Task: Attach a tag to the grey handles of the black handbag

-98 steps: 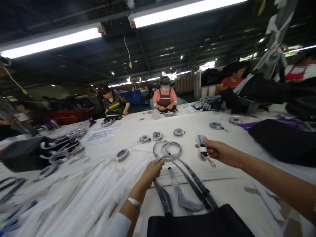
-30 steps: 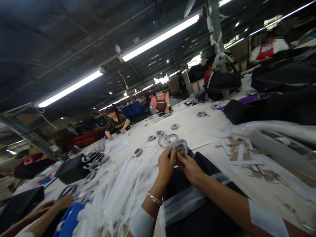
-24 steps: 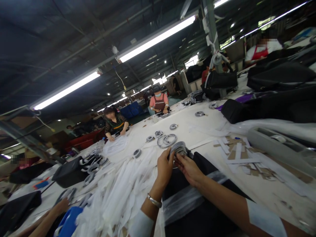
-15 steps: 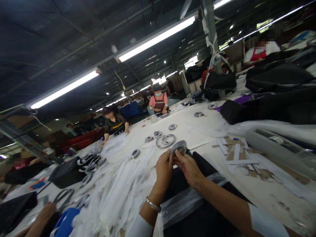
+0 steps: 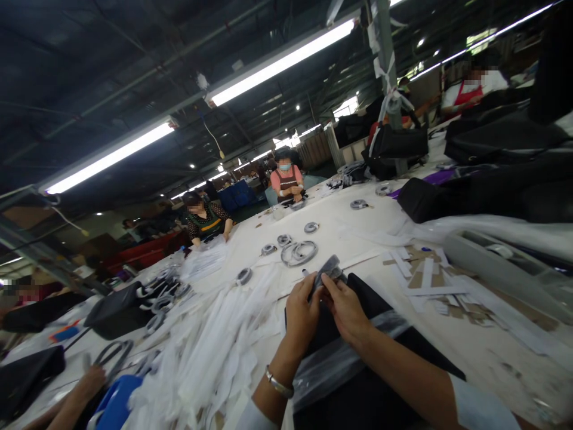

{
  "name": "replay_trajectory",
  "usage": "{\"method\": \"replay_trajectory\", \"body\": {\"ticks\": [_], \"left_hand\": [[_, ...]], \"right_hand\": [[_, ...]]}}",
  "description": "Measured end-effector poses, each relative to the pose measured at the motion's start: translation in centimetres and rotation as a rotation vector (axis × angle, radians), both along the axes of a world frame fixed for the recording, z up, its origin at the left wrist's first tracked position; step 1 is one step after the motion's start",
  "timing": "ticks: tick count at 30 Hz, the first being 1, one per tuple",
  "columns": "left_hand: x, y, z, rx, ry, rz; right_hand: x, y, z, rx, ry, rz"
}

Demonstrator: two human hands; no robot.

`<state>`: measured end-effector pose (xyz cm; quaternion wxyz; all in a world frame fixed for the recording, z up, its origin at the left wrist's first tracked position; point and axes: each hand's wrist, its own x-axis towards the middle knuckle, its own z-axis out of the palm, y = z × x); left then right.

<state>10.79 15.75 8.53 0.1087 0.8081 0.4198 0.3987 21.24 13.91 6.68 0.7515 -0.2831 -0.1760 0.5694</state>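
Observation:
Both my hands meet over a black bag lying in front of me on the white table. My left hand and my right hand are closed together on a coiled grey strap, held just above the bag's far edge. A silver bracelet circles my left wrist. A clear plastic sheet lies across the bag under my right forearm.
A heap of white paper strips lies left of the bag. Several coiled grey straps dot the table beyond. Cardboard pieces and a grey tray sit right. Black bags pile far right. Other people work around the table; someone's hand is lower left.
Earlier my hands were apart, the right one holding a rolled strap with a clasp. Now both grip one coiled strap above the black bag, and it has tilted edge-on in the last half second.

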Motion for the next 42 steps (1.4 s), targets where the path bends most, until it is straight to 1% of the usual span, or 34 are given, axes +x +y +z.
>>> {"method": "replay_trajectory", "body": {"ticks": [5,9,11,13,16,18,20,23,25,28,31,35,39,42], "left_hand": [[-1.1,0.9,1.0,-0.149,-0.067,-0.106],[-1.6,1.0,1.3,-0.171,-0.065,-0.178],[-1.6,0.8,1.1,-0.163,-0.069,-0.189],[-1.5,0.6,0.9,-0.189,-0.097,-0.176],[-1.6,0.5,0.8,-0.29,-0.144,-0.169],[-1.7,0.5,0.8,-0.352,-0.13,-0.195],[-1.8,0.6,0.7,-0.377,-0.094,-0.198],[-1.5,0.7,0.0,-0.369,-0.084,-0.128],[-1.0,0.6,-0.6,-0.351,-0.091,-0.091],[-0.1,0.0,-1.3,-0.264,-0.067,-0.092],[0.2,-0.5,-1.6,-0.182,-0.041,-0.097],[-0.2,0.0,-1.9,-0.21,-0.065,-0.114],[-0.6,0.5,-2.5,-0.285,-0.1,-0.162],[-0.6,0.7,-2.8,-0.311,-0.129,-0.125]], "right_hand": [[0.4,-0.5,0.0,-0.01,-0.021,0.034],[0.8,-0.5,-0.1,-0.044,-0.043,0.044],[0.8,-0.5,0.0,-0.043,-0.045,0.04],[0.8,-0.5,-0.1,-0.034,-0.049,0.036],[0.8,-0.7,-0.2,-0.026,-0.063,0.047],[1.0,-1.0,-0.4,-0.034,-0.076,0.069],[1.3,-1.1,-0.8,-0.054,-0.088,0.102],[1.5,-0.7,-1.3,-0.065,-0.112,0.123],[1.4,-0.4,-1.5,-0.044,-0.127,0.101],[1.0,-0.5,-1.3,-0.019,-0.135,0.064],[0.6,-0.8,-1.1,-0.027,-0.104,0.053],[0.4,-0.6,-1.3,-0.002,-0.064,0.047],[0.0,-0.6,-1.5,0.082,-0.252,0.033],[-0.1,-0.7,-1.6,0.092,-0.422,0.015]]}}
